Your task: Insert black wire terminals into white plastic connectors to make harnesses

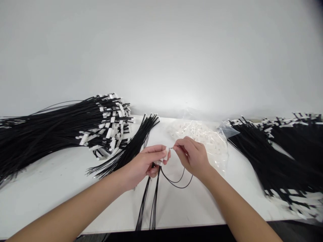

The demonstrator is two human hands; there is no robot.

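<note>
Between thumb and fingers, my left hand (152, 158) grips a small white connector housing (166, 153). A second white connector (158, 163) lies under those fingers, and black wires (154, 198) hang from there over the table's front edge. My right hand (193, 156) pinches the end of a thin black wire (172, 148), its bare tip pointing at the housing; whether the tip is inside it I cannot tell. Two black wires (180, 186) loop below, from the left hand toward the right.
A clear plastic bag (202, 132) of white connectors lies behind my right hand. A loose bundle of black wires (137, 144) is behind my left hand. Large piles of wires with white connectors lie at left (63, 124) and right (272, 151) on the white table (113, 211).
</note>
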